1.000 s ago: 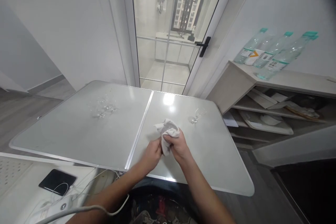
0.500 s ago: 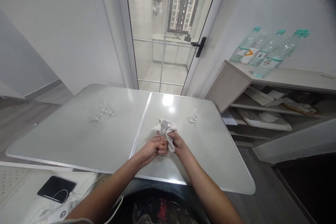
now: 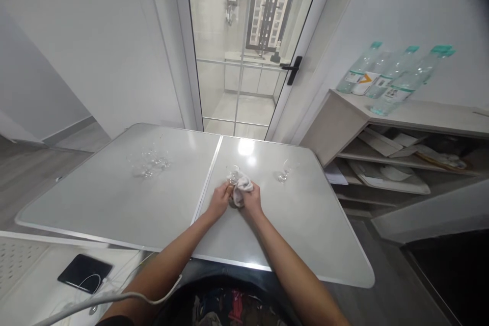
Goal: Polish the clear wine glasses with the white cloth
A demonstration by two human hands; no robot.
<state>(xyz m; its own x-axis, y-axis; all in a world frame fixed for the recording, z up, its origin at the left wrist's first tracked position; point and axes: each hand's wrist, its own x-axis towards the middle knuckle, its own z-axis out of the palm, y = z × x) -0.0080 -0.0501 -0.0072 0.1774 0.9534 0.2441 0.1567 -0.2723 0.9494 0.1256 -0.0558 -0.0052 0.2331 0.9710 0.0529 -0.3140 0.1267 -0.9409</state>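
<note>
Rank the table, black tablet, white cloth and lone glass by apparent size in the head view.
1. table
2. black tablet, nearest the camera, so unsure
3. white cloth and lone glass look about alike

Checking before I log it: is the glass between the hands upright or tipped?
Upright: the glass shows its open rim on top, above the left hand and cloth.

Bright, even daylight comes through the tall glass door (image 3: 237, 76). 1 white glare patch sits on the glossy pale grey table (image 3: 114, 198). Shadows are faint, darkest between the left hand (image 3: 219, 202) and right hand (image 3: 252, 201). Straight lines bow near the edges; the top right corner is dark.
</note>
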